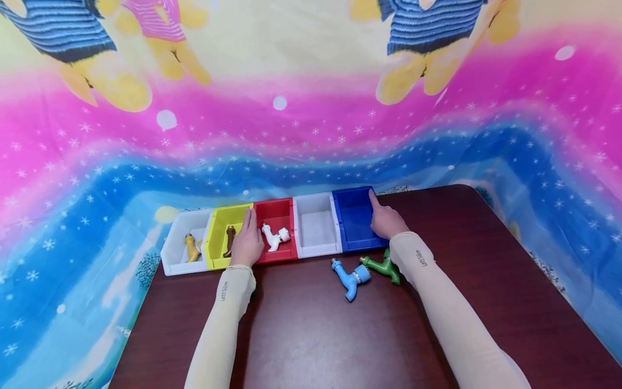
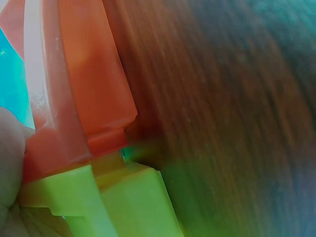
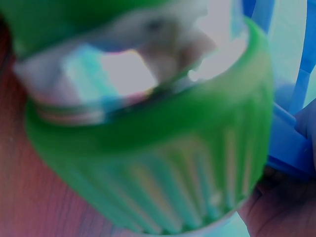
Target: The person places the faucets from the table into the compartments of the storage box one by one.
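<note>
My left hand [image 1: 248, 245] lies with straight fingers over the seam of the yellow bin [image 1: 214, 259] and the red bin [image 1: 295, 229]. My right hand [image 1: 387, 219] touches the right side of the blue bin [image 1: 357, 216], index finger stretched along its rim. Just below the right hand lies a green tap [image 1: 384, 267], partly hidden by the sleeve; its ribbed handle [image 3: 158, 177] fills the right wrist view. Beside it is a light blue tap [image 1: 351, 278]. A brown tap [image 1: 230, 241] sits in the yellow bin, a white tap [image 1: 275, 236] in the red one.
The bins stand joined in a row near the back of the dark wooden table [image 1: 301, 329]. A white bin [image 1: 170, 246] at the left end holds a yellow tap [image 1: 192, 247]. Another white bin [image 1: 317, 229] stands between red and blue. A patterned cloth [image 1: 311, 124] hangs behind.
</note>
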Action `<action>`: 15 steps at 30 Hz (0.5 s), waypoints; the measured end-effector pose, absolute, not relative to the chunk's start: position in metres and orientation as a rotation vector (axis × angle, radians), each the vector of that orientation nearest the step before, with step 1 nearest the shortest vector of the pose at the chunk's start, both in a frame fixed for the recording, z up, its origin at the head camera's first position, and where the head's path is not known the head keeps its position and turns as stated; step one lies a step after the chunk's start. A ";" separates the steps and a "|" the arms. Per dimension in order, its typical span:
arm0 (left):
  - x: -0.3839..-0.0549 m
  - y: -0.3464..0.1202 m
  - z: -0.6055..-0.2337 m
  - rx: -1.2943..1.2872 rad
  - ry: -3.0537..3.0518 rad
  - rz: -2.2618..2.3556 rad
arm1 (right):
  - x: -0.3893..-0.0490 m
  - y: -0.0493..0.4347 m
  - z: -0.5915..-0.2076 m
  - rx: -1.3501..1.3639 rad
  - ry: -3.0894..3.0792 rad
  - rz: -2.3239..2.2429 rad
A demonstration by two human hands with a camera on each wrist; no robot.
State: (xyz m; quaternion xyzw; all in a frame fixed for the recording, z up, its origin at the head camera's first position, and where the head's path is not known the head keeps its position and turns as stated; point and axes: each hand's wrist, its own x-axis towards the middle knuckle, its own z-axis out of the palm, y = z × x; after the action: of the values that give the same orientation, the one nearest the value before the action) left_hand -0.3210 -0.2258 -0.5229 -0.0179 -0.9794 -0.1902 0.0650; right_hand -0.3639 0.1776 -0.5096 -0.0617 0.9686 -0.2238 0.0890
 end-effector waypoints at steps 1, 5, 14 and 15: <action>-0.321 -0.225 -0.523 -0.049 -2.959 -0.573 | -0.364 0.178 -0.509 -0.187 2.880 -0.664; -0.322 -0.224 -0.522 -0.035 -2.971 -0.568 | -0.364 0.178 -0.508 -0.194 2.879 -0.665; -0.322 -0.235 -0.518 -0.080 -2.996 -0.505 | -0.360 0.177 -0.505 -0.183 2.889 -0.662; -0.321 -0.238 -0.516 -0.077 -3.009 -0.493 | -0.359 0.176 -0.505 -0.182 2.888 -0.664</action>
State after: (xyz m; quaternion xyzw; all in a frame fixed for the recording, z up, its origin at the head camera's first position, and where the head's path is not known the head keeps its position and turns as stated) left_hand -0.3206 -0.2378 -0.5163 -0.0254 -0.9855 -0.1615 0.0459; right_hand -0.3590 0.1761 -0.5050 -0.0610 0.9691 -0.2229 0.0864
